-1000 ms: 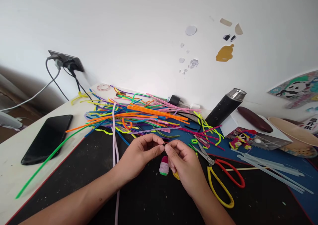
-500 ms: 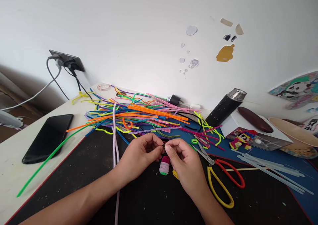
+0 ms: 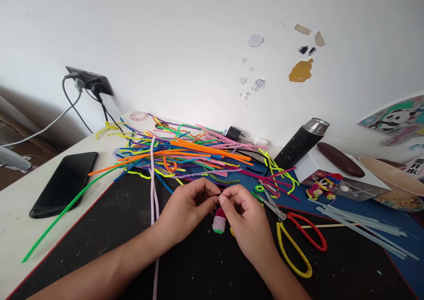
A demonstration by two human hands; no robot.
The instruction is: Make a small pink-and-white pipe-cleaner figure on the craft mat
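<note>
On the black mat (image 3: 205, 264), my left hand (image 3: 185, 207) and right hand (image 3: 245, 211) pinched something too small to tell, just beyond the pink-and-green piece (image 3: 219, 223), left of the scissors (image 3: 281, 216).

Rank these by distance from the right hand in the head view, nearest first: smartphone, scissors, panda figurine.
From the right hand:
1. Scissors: just to its right.
2. Panda figurine: farther right, beyond the scissors.
3. Smartphone: far left, past the left hand.
</note>
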